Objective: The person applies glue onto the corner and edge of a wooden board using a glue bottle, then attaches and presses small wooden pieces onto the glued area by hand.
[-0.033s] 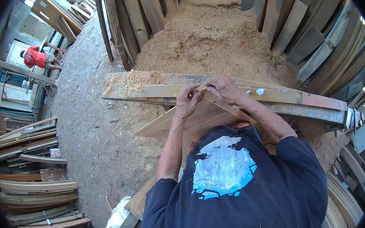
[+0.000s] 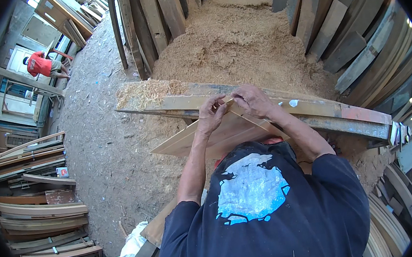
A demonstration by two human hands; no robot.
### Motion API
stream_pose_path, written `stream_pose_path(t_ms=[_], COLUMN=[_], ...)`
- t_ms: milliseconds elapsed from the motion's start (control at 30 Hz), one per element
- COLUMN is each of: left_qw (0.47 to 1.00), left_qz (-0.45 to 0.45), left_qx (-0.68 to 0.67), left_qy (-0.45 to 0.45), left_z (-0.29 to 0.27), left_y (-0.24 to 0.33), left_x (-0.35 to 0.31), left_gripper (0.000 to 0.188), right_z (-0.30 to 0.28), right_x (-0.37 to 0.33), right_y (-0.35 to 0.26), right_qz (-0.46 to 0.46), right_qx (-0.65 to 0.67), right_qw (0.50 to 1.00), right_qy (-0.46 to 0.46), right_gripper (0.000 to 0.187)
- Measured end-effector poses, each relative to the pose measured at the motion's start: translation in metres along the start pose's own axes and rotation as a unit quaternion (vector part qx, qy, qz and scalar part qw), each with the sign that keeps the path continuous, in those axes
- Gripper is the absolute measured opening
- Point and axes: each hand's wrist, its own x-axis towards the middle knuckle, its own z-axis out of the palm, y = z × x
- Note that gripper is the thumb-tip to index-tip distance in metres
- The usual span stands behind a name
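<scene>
Here, left hand [image 2: 211, 118] and right hand [image 2: 253, 102] pinch narrowly (hold unclear) at one panel [image 2: 215, 135].

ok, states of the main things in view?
Left hand, fingers curled, grip unclear
Right hand, fingers curled, grip unclear
Wooden panel, set askew to the bench, partly hidden
Bench, shavings heaped on left end
Boards at upper right, leaning
Planks at left, stacked
White sheeting, crumpled

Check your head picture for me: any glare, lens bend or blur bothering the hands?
Head view: bright daylight glints between the leaning boards at upper right; head view: those boards appear to bow toward the dark round rim; head view: left hand and right hand show no obvious motion blur, but fine detail between them is too small to tell.
</scene>
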Motion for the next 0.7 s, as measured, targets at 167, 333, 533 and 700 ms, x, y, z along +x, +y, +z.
stream_pose_path(t_ms=[167, 333, 533, 700], left_qw=[0.999, 0.999, 0.999, 0.997], left_qz=[-0.017, -0.017, -0.046, -0.057], left_qx=[0.031, 0.038, 0.010, 0.057], left_qy=[0.005, 0.007, 0.003, 0.014], left_z=[-0.002, -0.002, 0.000, 0.002], left_y=[0.008, 0.006, 0.000, 0.007], left_x=[-0.001, 0.000, 0.002, 0.005], left_gripper=[0.037, 0.037, 0.018, 0.010], right_z=[0.001, -0.004, -0.019, -0.009], right_x=[-0.006, -0.015, -0.013, 0.004], right_y=[0.001, 0.009, -0.003, -0.008], right_qz=[0.045, 0.069, 0.162, 0.244], right_qx=[0.019, 0.005, 0.062, 0.142], right_qw=[0.999, 0.996, 0.985, 0.959], right_qy=[0.014, 0.059, -0.013, -0.018], right_gripper=[0.018, 0.019, 0.019, 0.026])
